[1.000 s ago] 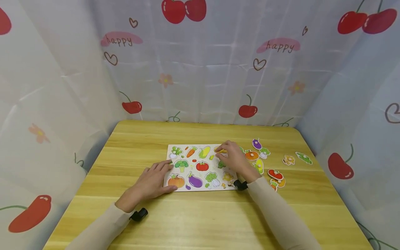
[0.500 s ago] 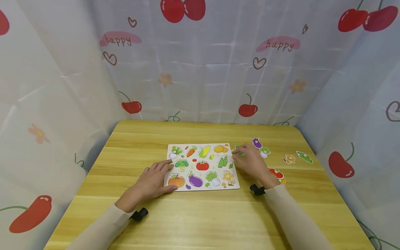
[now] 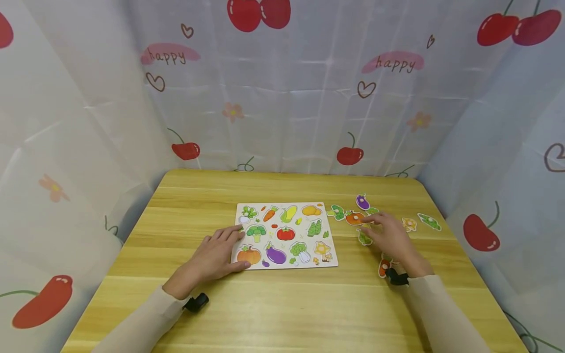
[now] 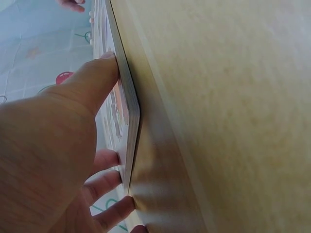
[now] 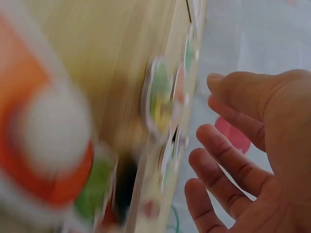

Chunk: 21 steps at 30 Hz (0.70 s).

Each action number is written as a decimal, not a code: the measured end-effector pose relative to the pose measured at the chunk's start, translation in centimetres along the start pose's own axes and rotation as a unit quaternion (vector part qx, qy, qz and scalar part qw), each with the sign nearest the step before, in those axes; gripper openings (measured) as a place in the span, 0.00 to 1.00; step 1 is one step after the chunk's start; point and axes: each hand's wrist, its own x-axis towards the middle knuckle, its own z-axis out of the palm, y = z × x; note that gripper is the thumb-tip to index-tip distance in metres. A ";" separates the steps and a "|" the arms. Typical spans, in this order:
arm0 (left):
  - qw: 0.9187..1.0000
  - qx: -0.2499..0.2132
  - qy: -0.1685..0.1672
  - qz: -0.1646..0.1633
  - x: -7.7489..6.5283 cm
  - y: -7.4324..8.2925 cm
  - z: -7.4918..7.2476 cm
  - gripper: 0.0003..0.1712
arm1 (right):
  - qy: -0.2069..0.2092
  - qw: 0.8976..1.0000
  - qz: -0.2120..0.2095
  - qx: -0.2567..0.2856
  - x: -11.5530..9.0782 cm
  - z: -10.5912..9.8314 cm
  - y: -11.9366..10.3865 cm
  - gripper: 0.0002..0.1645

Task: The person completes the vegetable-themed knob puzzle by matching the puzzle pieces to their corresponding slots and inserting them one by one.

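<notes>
A white puzzle board [image 3: 278,208] printed with vegetables lies flat mid-table. My left hand [image 3: 215,257] rests on its left edge, thumb on the near left corner. In the left wrist view, the thumb of that left hand [image 4: 53,116] lies on the board's top [image 4: 116,99] and several fingertips reach its far side. My right hand [image 3: 393,240] hovers over loose vegetable pieces, its fingertips close to the pumpkin piece [image 3: 354,218] and partly covering the corn piece [image 3: 364,237]. Nothing shows between the spread fingers of the right hand [image 5: 243,160] in the right wrist view.
A broccoli piece [image 3: 337,212] lies beside the board's right edge, with an eggplant piece [image 3: 362,202] behind. A mushroom piece [image 3: 409,224] and a green pea-pod-like piece [image 3: 429,222] lie farther right. A carrot piece [image 3: 383,267] sits under the right wrist. Printed curtains [image 3: 282,98] surround the table.
My right hand has moved right, from the board's upper right corner past the broccoli piece to the loose pieces. My left hand and the board have stayed in place.
</notes>
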 end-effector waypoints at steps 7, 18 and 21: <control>1.000 -0.001 0.001 -0.001 -0.1 0.1 -0.1 0.51 | 0.004 1.000 0.010 -0.004 -1.8 -1.6 2.2 0.17; 1.000 0.003 0.003 -0.001 -0.1 -0.1 0.1 0.52 | -0.044 0.999 0.022 -0.016 -5.0 -3.4 3.3 0.15; 1.000 0.004 0.001 0.000 0.0 -0.1 0.1 0.52 | -0.057 0.998 0.021 -0.020 -5.9 -3.7 3.6 0.18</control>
